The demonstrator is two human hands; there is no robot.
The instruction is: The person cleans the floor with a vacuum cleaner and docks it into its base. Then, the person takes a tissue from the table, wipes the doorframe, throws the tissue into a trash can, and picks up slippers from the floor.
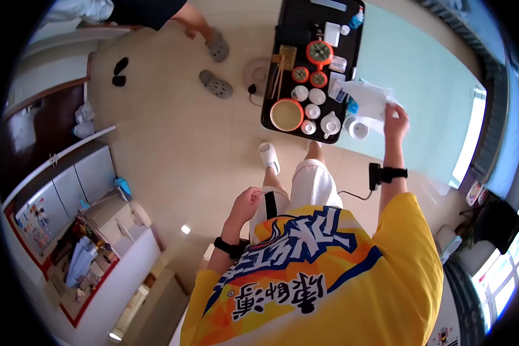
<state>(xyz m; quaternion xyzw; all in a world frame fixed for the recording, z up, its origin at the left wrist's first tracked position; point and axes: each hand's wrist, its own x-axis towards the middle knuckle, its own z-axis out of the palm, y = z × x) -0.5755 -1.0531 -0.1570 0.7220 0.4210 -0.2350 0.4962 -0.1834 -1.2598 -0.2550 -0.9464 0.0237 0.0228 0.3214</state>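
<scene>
My right hand (396,121) is closed on a thin white tissue (372,99), which spreads leftward over the pale green tabletop (427,104) to the tray's edge. Just below the tissue stands a round white container (357,128), with a small blue item (352,106) above it. My left hand (246,203) hangs beside my leg with its fingers curled, and nothing shows in it. Left of the tissue lies a black tray (319,134) bearing a white teapot (330,124), several small white cups (312,111) and a large orange-rimmed bowl (286,115).
Chopsticks (277,81), orange-rimmed dishes (319,53) and a blue bottle (356,18) share the tray. Another person's leg (196,23) and grey clogs (216,84) are at the upper left. A round beige object (256,76) rests on the floor beside the tray.
</scene>
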